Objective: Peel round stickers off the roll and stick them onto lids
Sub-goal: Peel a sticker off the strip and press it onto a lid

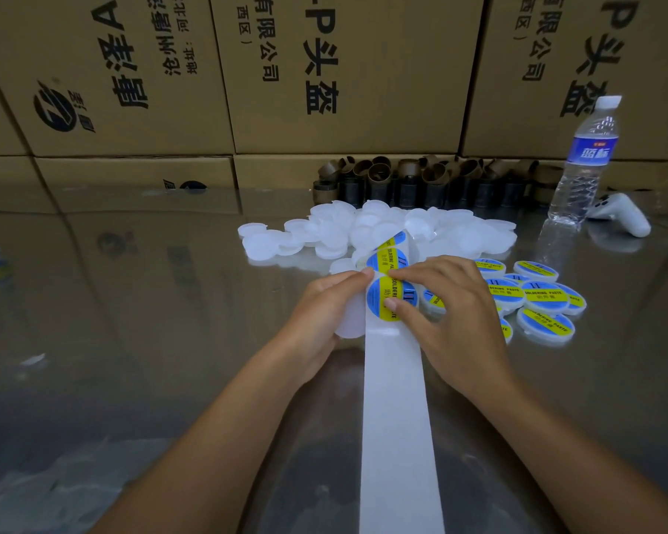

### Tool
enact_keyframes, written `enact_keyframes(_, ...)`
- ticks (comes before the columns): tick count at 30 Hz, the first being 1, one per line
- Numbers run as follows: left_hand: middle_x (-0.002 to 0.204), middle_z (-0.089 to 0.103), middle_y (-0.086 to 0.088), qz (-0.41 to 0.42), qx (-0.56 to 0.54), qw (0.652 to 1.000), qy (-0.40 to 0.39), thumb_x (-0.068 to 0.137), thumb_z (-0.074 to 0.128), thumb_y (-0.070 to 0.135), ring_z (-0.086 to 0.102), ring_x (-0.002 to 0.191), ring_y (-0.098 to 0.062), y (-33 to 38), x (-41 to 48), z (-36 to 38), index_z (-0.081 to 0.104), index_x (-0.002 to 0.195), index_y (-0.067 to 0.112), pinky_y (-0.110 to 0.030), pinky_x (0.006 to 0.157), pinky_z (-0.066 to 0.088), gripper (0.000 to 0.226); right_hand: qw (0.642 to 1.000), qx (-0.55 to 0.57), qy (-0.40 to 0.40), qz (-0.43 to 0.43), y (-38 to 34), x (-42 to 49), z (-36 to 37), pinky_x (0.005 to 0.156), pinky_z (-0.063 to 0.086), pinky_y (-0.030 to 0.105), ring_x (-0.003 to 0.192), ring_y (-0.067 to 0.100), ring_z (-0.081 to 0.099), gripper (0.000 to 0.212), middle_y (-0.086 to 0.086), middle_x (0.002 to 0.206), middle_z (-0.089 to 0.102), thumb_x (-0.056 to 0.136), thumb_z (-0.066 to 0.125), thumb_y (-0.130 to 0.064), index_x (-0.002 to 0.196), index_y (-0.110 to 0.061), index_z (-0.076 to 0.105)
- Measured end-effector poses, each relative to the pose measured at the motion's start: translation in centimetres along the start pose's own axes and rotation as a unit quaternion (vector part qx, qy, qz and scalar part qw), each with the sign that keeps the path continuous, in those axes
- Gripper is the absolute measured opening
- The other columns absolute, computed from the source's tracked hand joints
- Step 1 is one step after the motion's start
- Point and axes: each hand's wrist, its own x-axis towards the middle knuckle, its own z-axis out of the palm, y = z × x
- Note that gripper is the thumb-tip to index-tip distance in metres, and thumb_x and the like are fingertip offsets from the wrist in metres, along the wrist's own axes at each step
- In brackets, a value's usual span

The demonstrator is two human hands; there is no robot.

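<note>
White backing strip (396,418) runs from six o'clock up to twelve, between our hands. Our left hand (321,321) grips a blank lid (350,317) at nine o'clock of the sticker (387,298); our right hand (452,310) pinches that sticker's edge, nearer. Most of the lid is hidden, so we cannot tell whether it is under the sticker

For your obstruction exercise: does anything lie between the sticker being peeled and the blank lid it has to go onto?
Nothing visible does. The sticker sits on the backing strip under the right hand, right beside the blank lid held in the left hand.
</note>
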Motion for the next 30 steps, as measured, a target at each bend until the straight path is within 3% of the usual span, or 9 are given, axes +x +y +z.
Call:
enact_keyframes(3,0.112,0.066,-0.022,0.006,0.012,1.000,0.004,0.095,0.054,0.022,0.061,0.098,-0.029,-0.1,0.0,-0.1,0.069,0.104,0.000,-0.052,0.104,0.039,0.028,1.000,0.008,0.002,-0.007,0.1,0.0,0.0,0.085,0.043,0.035,0.097,0.026,0.056,0.026,0.002,0.096,0.067,0.076,0.070,-0.025,0.099,-0.016,0.072)
enact_keyframes(10,0.107,0.070,-0.018,0.009,0.045,0.999,0.008,0.094,0.055,0.022,0.064,0.094,-0.024,-0.2,-0.1,0.1,0.071,0.102,0.005,-0.047,0.100,0.044,0.025,0.999,0.042,-0.013,0.001,0.1,-0.1,0.1,0.081,0.032,0.013,0.093,0.023,0.054,0.017,0.001,0.091,0.062,0.074,0.076,-0.008,0.086,-0.016,0.068)
enact_keyframes(14,0.110,0.068,-0.022,0.014,0.069,0.997,0.033,0.095,0.054,0.021,0.064,0.101,-0.034,-0.2,0.1,0.1,0.069,0.105,0.000,-0.044,0.101,0.044,0.027,0.991,0.122,-0.035,0.053,-0.7,-0.2,0.1,0.084,0.033,0.010,0.097,0.012,0.052,0.015,-0.004,0.090,0.059,0.082,0.072,-0.022,0.070,-0.025,0.062)
enact_keyframes(18,0.096,0.067,-0.012,0.023,0.080,0.994,0.072,0.093,0.060,0.022,0.057,0.084,-0.021,-0.5,0.3,0.0,0.068,0.101,0.001,-0.029,0.078,0.044,0.024,0.957,0.238,-0.031,0.164,-1.2,0.3,0.1,0.078,0.036,0.011,0.090,0.007,0.056,0.037,-0.007,0.084,0.057,0.088,0.054,-0.035,0.052,-0.025,0.056)
enact_keyframes(21,0.094,0.066,-0.009,0.019,0.064,0.994,0.087,0.092,0.062,0.020,0.058,0.082,-0.019,-0.5,0.3,0.0,0.069,0.099,0.001,-0.027,0.075,0.047,0.021,0.928,0.303,-0.003,0.217,-1.0,0.7,0.0,0.064,0.035,0.008,0.066,-0.001,0.051,0.045,-0.011,0.066,0.051,0.093,0.046,-0.036,0.064,-0.005,0.062)
enact_keyframes(23,0.091,0.068,-0.007,0.018,0.061,0.994,0.089,0.092,0.063,0.019,0.061,0.078,-0.017,-0.5,0.3,0.0,0.069,0.093,0.006,-0.023,0.070,0.050,0.014,0.903,0.334,0.023,0.269,-0.8,0.9,-0.1,0.058,0.036,0.005,0.055,-0.006,0.048,0.043,-0.015,0.056,0.050,0.096,0.045,-0.034,0.071,-0.005,0.064)
enact_keyframes(26,0.083,0.067,-0.004,0.025,0.060,0.992,0.112,0.090,0.063,0.014,0.059,0.068,-0.014,-0.5,0.4,-0.1,0.068,0.088,0.012,-0.020,0.062,0.049,0.006,0.883,0.350,0.063,0.306,-0.4,1.2,-0.5,0.065,0.041,0.013,0.069,-0.004,0.055,0.040,-0.014,0.068,0.062,0.097,0.044,-0.036,0.063,-0.021,0.057)
enact_keyframes(28,0.078,0.066,-0.002,0.043,0.043,0.988,0.141,0.090,0.063,0.013,0.060,0.061,-0.011,-0.5,0.5,-0.2,0.066,0.092,0.011,-0.019,0.058,0.047,0.004,0.888,0.352,0.075,0.287,-0.3,1.2,-0.6,0.072,0.042,0.021,0.080,0.003,0.056,0.029,-0.015,0.077,0.062,0.096,0.050,-0.028,0.068,-0.025,0.058)
enact_keyframes(30,0.079,0.066,0.001,0.073,0.016,0.981,0.179,0.092,0.060,0.016,0.062,0.060,-0.008,-0.3,0.7,-0.4,0.063,0.092,0.014,-0.018,0.059,0.047,0.004,0.899,0.347,0.072,0.258,-0.4,1.1,-0.7,0.074,0.044,0.016,0.086,0.001,0.058,0.018,-0.013,0.089,0.063,0.091,0.058,-0.015,0.080,-0.029,0.061)
